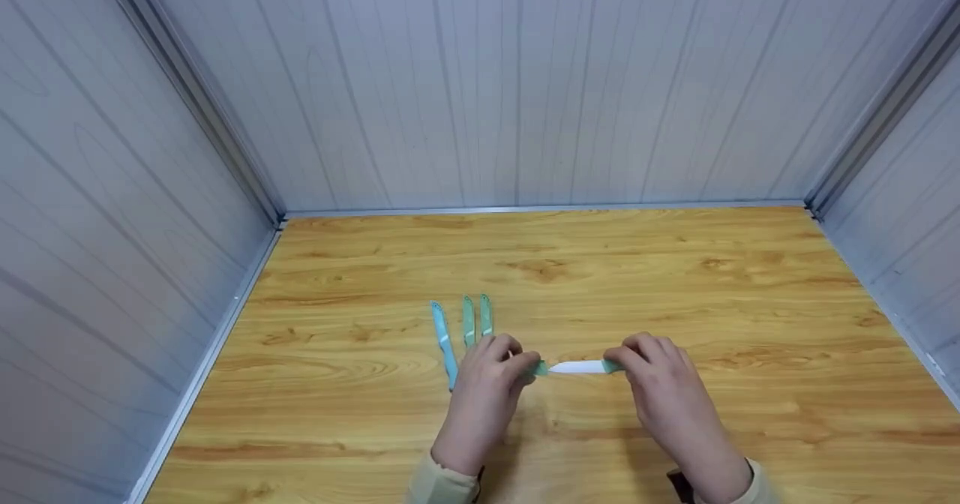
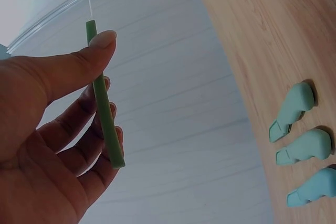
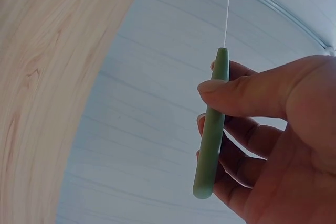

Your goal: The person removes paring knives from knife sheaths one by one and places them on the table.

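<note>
Knife [image 1: 576,367], white-bladed w/ smooth green handle [image 3: 211,140], is above wood-grain tabletop [image 1: 315,421]: R hand [image 1: 664,380] pinches handle, L hand [image 1: 486,384] pinches slim green sheath [image 2: 108,124]. Prob. light, stiff, poss. brittle; grip handle, not blade.

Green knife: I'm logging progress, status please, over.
Left hand pinches green sheath; right hand grips green handle. White blade exposed, tip near sheath mouth. Nothing visible blocking; three other knives lie near left hand.
</note>
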Demonstrator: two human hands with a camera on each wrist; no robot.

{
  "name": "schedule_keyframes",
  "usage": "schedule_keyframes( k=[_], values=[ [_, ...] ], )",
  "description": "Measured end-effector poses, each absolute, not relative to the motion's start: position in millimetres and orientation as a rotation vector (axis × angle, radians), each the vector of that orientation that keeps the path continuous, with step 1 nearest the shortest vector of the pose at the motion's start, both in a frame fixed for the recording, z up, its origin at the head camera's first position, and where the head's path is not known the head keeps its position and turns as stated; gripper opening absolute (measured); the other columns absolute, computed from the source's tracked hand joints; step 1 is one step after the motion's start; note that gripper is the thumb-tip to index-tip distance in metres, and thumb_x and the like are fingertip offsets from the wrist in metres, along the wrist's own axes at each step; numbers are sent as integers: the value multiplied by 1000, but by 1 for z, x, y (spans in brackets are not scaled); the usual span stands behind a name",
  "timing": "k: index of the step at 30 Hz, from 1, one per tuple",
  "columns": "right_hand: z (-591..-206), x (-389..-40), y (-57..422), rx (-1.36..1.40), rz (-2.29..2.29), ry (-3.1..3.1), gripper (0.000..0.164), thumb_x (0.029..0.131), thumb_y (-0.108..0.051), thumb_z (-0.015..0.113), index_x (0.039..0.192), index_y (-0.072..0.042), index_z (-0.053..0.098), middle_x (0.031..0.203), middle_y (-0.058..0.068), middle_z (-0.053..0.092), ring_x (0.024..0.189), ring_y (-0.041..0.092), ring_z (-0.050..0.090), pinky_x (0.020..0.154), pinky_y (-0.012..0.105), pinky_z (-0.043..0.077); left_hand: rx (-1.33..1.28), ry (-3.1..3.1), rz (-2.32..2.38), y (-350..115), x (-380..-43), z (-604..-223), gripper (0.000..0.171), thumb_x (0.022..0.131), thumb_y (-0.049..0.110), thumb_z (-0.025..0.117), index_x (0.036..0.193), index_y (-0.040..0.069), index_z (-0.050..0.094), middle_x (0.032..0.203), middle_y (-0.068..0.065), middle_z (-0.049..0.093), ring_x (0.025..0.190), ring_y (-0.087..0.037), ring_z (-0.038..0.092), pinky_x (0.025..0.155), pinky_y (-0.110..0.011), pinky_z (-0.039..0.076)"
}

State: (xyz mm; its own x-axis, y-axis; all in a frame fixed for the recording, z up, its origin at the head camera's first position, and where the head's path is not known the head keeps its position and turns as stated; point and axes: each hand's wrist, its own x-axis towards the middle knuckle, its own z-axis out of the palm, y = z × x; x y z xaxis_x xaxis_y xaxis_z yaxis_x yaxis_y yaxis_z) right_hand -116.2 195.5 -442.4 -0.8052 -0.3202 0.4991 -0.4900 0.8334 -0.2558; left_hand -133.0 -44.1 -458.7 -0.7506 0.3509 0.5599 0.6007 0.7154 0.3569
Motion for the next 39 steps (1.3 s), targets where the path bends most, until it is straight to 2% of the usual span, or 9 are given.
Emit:
schedule_keyframes(
  k=[5, 11, 20, 27, 31, 35, 39],
  values=[
    [-444, -117, 197, 594, 523, -2570, 34, 76, 11, 73, 96, -16, 70, 93, -4, 56, 82, 19, 52, 72, 37, 44, -730, -2474, -747, -44, -133, -458, 23, 73, 12, 81, 94, 20, 74, 89, 6, 54, 83, -13, 47, 70, -27, 41],
    [-444, -117, 199, 571, 516, -2573, 35, 76, 12, 72, 96, -16, 69, 95, -1, 58, 85, 23, 55, 76, 43, 47, -714, -2513, -756, -44, -132, -458, 24, 74, 11, 81, 95, 19, 74, 91, 5, 54, 85, -14, 48, 71, -28, 42],
    [-445, -117, 199, 542, 513, -2596, 33, 77, 13, 70, 95, -15, 68, 93, -2, 58, 85, 22, 55, 78, 44, 46, -701, -2580, -797, -46, -131, -457, 24, 77, 14, 79, 99, 20, 74, 93, 7, 60, 87, -14, 54, 75, -31, 44],
    [-447, -117, 199, 526, 522, -2584, 31, 76, 10, 72, 91, -16, 67, 90, -4, 58, 81, 21, 54, 75, 45, 46, -703, -2620, -956, -48, -130, -458, 22, 79, 16, 76, 100, 19, 73, 92, 9, 54, 85, -9, 52, 71, -21, 48],
    [-447, -118, 198, 502, 544, -2621, 30, 75, 7, 76, 91, -17, 67, 89, -5, 58, 79, 19, 55, 71, 43, 48, -703, -2658, -1048, -48, -131, -460, 20, 81, 19, 74, 101, 20, 73, 93, 10, 51, 86, -7, 51, 71, -19, 48],
    [-447, -117, 196, 489, 553, -2668, 33, 72, 6, 79, 92, -16, 65, 89, -5, 57, 78, 16, 55, 66, 36, 50, -708, -2677, -1157, -48, -133, -462, 21, 82, 19, 73, 102, 18, 73, 92, 8, 55, 86, -7, 55, 72, -19, 50],
    [-449, -117, 195, 468, 612, -2725, 32, 73, 3, 78, 94, -15, 62, 87, -6, 55, 75, 11, 55, 58, 28, 48, -707, -2687, -1265, -47, -134, -464, 23, 82, 16, 73, 105, 16, 73, 92, 6, 57, 84, -5, 59, 70, -17, 51]
  ],
)
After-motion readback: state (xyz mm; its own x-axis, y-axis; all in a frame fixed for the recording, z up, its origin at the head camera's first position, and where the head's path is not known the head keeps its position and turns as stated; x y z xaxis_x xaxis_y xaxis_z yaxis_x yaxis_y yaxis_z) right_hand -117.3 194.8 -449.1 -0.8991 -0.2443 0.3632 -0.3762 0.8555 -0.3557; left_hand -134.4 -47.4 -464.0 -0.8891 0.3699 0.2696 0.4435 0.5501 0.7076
